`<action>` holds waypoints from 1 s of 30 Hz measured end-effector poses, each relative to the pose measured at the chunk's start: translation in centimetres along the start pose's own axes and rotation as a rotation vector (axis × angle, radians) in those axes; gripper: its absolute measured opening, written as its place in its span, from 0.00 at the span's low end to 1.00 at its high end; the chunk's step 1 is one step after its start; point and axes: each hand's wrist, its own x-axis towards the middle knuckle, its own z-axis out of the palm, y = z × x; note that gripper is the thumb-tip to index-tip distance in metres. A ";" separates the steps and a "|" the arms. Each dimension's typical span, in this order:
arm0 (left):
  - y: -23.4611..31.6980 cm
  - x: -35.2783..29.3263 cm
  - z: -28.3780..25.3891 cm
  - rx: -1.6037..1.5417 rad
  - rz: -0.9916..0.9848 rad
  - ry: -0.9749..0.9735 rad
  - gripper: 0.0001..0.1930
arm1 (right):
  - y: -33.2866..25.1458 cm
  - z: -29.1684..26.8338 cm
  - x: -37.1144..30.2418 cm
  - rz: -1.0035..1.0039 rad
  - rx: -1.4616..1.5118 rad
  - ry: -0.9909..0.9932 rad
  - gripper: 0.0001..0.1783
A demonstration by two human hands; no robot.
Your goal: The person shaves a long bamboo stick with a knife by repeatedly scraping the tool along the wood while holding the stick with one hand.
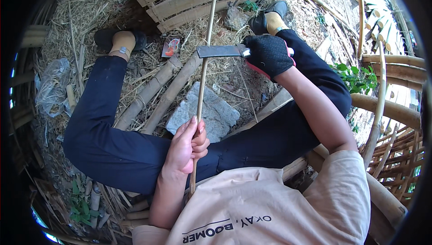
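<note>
A long, thin bamboo strip (202,83) runs from my lap up past the slatted wooden crate. My bare left hand (189,144) is closed around its lower part, thumb lying along it. My right hand (268,56), in a black knit glove with a reddish palm, grips the handle of a broad-bladed knife (219,51). The dark, square-ended blade lies across the strip, well above my left hand. A short light end of the handle shows beyond the glove. Behind the strip, between my legs, sits a rough grey stone block (204,112).
A slatted wooden crate (193,3) stands ahead. Bamboo poles (167,93) lie on the straw-covered ground beside the stone. A clear plastic bag (53,88) is at left. Cut bamboo (380,26) is piled far right, above a woven basket (398,159). A leafy plant (357,79) grows at right.
</note>
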 end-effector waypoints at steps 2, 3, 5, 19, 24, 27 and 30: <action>-0.1 -0.1 0.0 0.002 -0.014 0.006 0.17 | 0.8 0.2 0.2 0.027 0.023 0.069 0.07; -0.1 -0.2 0.0 0.006 -0.023 -0.002 0.17 | 1.5 -0.1 0.6 0.084 0.030 0.100 0.09; -0.4 -0.3 0.0 0.013 -0.036 -0.021 0.17 | 3.6 -1.0 1.2 0.143 0.043 0.123 0.12; -0.1 0.1 0.0 0.071 0.010 0.025 0.17 | -4.2 -2.3 -3.1 -0.210 0.228 -0.175 0.12; -0.3 0.1 -0.1 -0.048 -0.064 -0.051 0.17 | -4.1 -1.7 -3.6 -0.227 0.221 -0.197 0.11; -0.3 0.1 -0.1 -0.067 -0.076 -0.074 0.17 | -4.0 -1.5 -3.4 -0.173 0.188 -0.166 0.10; -0.4 0.1 -0.4 -0.091 -0.073 -0.089 0.17 | -3.9 -1.8 -3.1 -0.200 0.133 -0.168 0.09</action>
